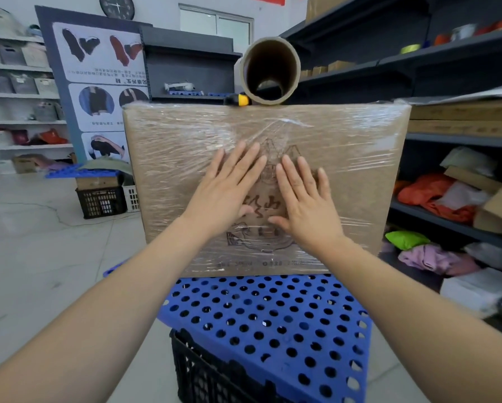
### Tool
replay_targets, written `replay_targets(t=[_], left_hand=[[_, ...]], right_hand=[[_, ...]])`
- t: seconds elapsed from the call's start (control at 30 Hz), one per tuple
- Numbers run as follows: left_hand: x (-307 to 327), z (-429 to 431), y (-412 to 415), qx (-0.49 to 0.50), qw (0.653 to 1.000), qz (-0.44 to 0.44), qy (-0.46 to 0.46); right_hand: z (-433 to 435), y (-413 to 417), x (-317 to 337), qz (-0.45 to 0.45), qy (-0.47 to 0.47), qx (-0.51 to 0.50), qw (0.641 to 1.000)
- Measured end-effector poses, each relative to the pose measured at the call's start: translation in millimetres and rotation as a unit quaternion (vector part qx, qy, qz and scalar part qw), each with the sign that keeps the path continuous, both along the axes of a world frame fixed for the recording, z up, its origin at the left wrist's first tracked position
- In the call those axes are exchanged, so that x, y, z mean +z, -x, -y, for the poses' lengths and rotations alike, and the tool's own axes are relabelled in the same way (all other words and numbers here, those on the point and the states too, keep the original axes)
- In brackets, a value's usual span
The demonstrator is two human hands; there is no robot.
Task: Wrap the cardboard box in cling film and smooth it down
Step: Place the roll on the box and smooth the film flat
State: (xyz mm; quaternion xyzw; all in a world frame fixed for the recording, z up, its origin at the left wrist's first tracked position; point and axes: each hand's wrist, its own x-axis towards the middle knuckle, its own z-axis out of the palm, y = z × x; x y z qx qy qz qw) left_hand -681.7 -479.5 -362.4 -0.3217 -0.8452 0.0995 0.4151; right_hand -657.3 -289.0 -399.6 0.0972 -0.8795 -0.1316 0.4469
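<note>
While 2 flat, straight-fingered hands, left hand [226,189] and right hand [305,206], press cling film [287,123] on the cardboard box [368,170] atop a blue perforated panel [273,315], a hard push could shift it and topple the film roll [268,71] above.

Overall level: bright, even indoor light; colours read cleanly.
Source: diffuse, from overhead; the window [216,26] on the back wall is pale and washed out.
Glare: white streaks on the cling film [287,123] near the top edge of the cardboard box [360,184]; soft sheen on the floor [40,242].
Shadows: faint and soft-edged under both hands; deep shade inside the roll tube [268,71] and in the right shelves [447,68].
Blur: right hand [307,205] slightly smeared at the fingers; left hand [223,193] sharper.
Distortion: wide-angle bowing; shelves lean and forearms swell toward the lower corners.
Focus: frame edges soft; far-left bins and the right margin lose detail.
</note>
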Motion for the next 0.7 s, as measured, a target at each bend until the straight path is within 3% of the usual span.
replay_targets(t=[0.23,0.7], left_hand=[[-33,-2,4,0.008,1.000,-0.008,-0.010],[-84,-6,3,0.022,0.999,-0.023,-0.007]], right_hand=[[-13,-2,-32,0.006,0.033,-0.025,0.999],[-6,-12,-60,0.032,-0.011,-0.024,0.999]])
